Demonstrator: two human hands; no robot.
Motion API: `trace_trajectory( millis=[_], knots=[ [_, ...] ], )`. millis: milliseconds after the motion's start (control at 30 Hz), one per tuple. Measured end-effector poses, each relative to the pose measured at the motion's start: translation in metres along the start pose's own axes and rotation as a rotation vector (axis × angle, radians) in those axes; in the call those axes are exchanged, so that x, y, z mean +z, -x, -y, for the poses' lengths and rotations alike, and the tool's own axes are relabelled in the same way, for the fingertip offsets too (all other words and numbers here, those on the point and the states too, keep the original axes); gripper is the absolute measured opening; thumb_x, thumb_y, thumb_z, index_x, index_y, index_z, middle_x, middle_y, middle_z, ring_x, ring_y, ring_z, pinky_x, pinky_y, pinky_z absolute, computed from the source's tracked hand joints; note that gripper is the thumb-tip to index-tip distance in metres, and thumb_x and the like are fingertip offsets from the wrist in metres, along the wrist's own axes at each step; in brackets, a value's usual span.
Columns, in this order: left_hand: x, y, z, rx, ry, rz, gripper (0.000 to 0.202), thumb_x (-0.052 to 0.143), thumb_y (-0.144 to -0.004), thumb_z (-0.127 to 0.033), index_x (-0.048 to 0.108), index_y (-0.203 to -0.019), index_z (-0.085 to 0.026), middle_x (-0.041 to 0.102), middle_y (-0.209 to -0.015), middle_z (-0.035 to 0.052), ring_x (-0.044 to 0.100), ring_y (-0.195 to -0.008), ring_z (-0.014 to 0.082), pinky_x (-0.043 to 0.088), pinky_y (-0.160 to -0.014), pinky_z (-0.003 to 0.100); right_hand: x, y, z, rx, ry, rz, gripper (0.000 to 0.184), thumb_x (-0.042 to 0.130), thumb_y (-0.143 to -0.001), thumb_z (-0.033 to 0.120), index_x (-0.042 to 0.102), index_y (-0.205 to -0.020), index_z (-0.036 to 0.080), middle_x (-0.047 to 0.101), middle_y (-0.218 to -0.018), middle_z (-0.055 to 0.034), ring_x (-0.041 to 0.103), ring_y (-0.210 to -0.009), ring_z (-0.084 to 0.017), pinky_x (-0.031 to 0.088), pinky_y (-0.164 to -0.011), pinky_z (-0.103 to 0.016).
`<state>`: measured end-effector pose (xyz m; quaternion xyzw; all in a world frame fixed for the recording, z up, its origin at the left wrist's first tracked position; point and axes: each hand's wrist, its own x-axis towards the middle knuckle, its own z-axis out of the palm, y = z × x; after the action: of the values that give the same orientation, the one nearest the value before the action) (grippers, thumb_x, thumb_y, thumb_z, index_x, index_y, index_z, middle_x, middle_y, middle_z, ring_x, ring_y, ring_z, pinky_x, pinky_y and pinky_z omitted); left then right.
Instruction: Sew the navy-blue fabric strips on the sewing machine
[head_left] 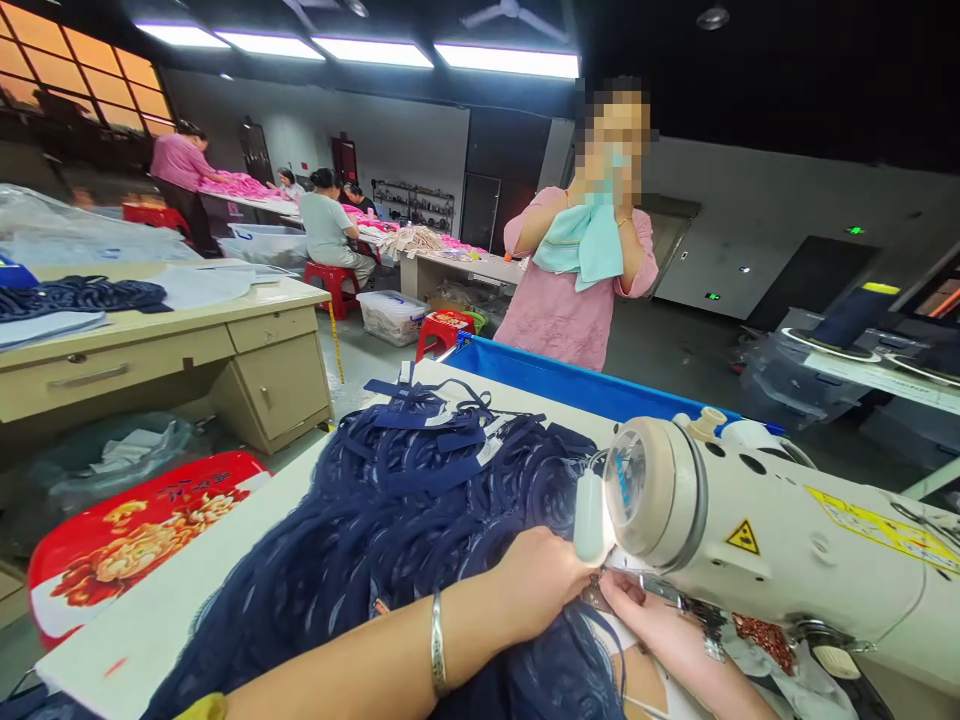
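Note:
A pile of navy blue garment pieces with thin straps [420, 510] covers much of the table beside the sewing machine [750, 520]. My left hand [544, 580], with a silver bangle on the wrist, is closed at the pile's right edge, by the machine's needle area. Its fingertips are mostly hidden, but navy fabric [555, 660] runs beneath it. Just right of it, my right hand [630, 600] has its fingers curled together under the machine head; what they pinch is too small to make out. A bright lamp [591, 515] shines directly above both hands.
A blue fabric bin [555, 375] borders the table's far side, where a person [562, 310] holds a light turquoise cloth [585, 240]. A red stool [150, 540] and a desk [150, 350] stand left. Thread cones [855, 320] sit right. Several people work behind.

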<state>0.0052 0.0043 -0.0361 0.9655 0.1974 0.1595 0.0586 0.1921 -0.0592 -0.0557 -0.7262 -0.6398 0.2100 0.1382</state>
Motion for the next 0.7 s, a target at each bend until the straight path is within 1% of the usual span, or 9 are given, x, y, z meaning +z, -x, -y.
trace_trajectory(
  millis=[100, 200, 267, 333, 400, 467, 567, 633, 700],
  knots=[
    [-0.004, -0.001, -0.003, -0.013, -0.008, 0.043, 0.012, 0.053, -0.090, -0.031, 0.062, -0.090, -0.023, 0.066, -0.078, -0.0015, 0.062, -0.072, 0.0170, 0.040, -0.060, 0.024, 0.005, 0.004, 0.008, 0.002, 0.038, -0.047, 0.044, 0.026, -0.073, 0.053, 0.057, -0.070, 0.023, 0.069, -0.079, -0.0109, 0.063, -0.087, -0.030, 0.042, -0.095, -0.051],
    [-0.003, 0.000, -0.003, -0.007, -0.015, 0.033, 0.012, 0.056, -0.089, -0.032, 0.062, -0.088, -0.022, 0.066, -0.078, -0.0016, 0.061, -0.073, 0.0166, 0.041, -0.062, 0.024, 0.010, 0.010, 0.014, 0.040, 0.030, -0.031, 0.046, 0.022, -0.075, 0.055, 0.053, -0.066, 0.023, 0.065, -0.067, -0.0065, 0.063, -0.071, -0.027, 0.052, -0.076, -0.042],
    [0.000, 0.000, -0.003, 0.002, -0.010, 0.008, 0.015, 0.052, -0.091, -0.033, 0.062, -0.087, -0.023, 0.065, -0.079, -0.0018, 0.061, -0.073, 0.0162, 0.041, -0.062, 0.024, 0.011, 0.013, 0.015, 0.056, 0.032, -0.010, 0.045, 0.022, -0.078, 0.054, 0.053, -0.068, 0.023, 0.063, -0.064, -0.0041, 0.062, -0.065, -0.024, 0.052, -0.065, -0.037],
    [0.001, 0.000, -0.003, 0.012, 0.007, -0.002, 0.020, 0.047, -0.094, -0.035, 0.062, -0.088, -0.023, 0.065, -0.079, -0.0020, 0.061, -0.074, 0.0158, 0.041, -0.063, 0.024, 0.013, 0.013, 0.013, 0.027, -0.001, 0.013, 0.045, 0.023, -0.081, 0.053, 0.054, -0.072, 0.023, 0.064, -0.067, -0.0028, 0.062, -0.067, -0.024, 0.051, -0.067, -0.035],
    [0.001, 0.000, -0.003, 0.009, 0.020, 0.008, 0.022, 0.044, -0.095, -0.033, 0.062, -0.090, -0.023, 0.065, -0.079, -0.0016, 0.061, -0.074, 0.0156, 0.041, -0.064, 0.023, 0.017, 0.010, 0.008, -0.027, -0.073, 0.004, 0.044, 0.023, -0.081, 0.052, 0.054, -0.070, 0.022, 0.064, -0.069, -0.0039, 0.062, -0.071, -0.024, 0.050, -0.072, -0.035],
    [0.001, 0.000, -0.003, 0.004, 0.033, 0.022, 0.020, 0.044, -0.095, -0.032, 0.062, -0.092, -0.022, 0.065, -0.080, -0.0011, 0.061, -0.076, 0.0158, 0.042, -0.067, 0.023, 0.023, 0.005, 0.002, -0.050, -0.118, -0.055, 0.044, 0.024, -0.081, 0.051, 0.054, -0.067, 0.022, 0.065, -0.070, -0.0058, 0.063, -0.072, -0.024, 0.051, -0.074, -0.036],
    [0.000, 0.000, -0.005, 0.010, 0.038, 0.039, 0.020, 0.044, -0.095, -0.031, 0.061, -0.091, -0.022, 0.066, -0.083, -0.0006, 0.061, -0.079, 0.0164, 0.042, -0.069, 0.024, 0.033, 0.000, -0.005, -0.089, -0.073, -0.183, 0.041, 0.028, -0.084, 0.043, 0.058, -0.066, 0.022, 0.066, -0.065, -0.0047, 0.064, -0.065, -0.022, 0.053, -0.067, -0.033],
    [0.001, 0.000, -0.005, 0.004, 0.019, 0.060, 0.018, 0.046, -0.094, -0.030, 0.061, -0.089, -0.021, 0.065, -0.083, -0.0004, 0.060, -0.079, 0.0167, 0.042, -0.068, 0.024, 0.035, -0.002, -0.011, -0.123, -0.017, -0.248, 0.038, 0.032, -0.085, 0.037, 0.060, -0.063, 0.023, 0.065, -0.059, -0.0029, 0.064, -0.060, -0.021, 0.053, -0.060, -0.032],
    [0.002, 0.000, -0.003, -0.023, -0.007, 0.073, 0.014, 0.048, -0.093, -0.027, 0.059, -0.087, -0.020, 0.065, -0.084, 0.0001, 0.060, -0.078, 0.0170, 0.042, -0.066, 0.025, 0.033, -0.003, -0.018, -0.161, 0.013, -0.299, 0.035, 0.039, -0.086, 0.035, 0.062, -0.062, 0.024, 0.065, -0.059, -0.0016, 0.064, -0.061, -0.022, 0.053, -0.060, -0.032]
  ],
)
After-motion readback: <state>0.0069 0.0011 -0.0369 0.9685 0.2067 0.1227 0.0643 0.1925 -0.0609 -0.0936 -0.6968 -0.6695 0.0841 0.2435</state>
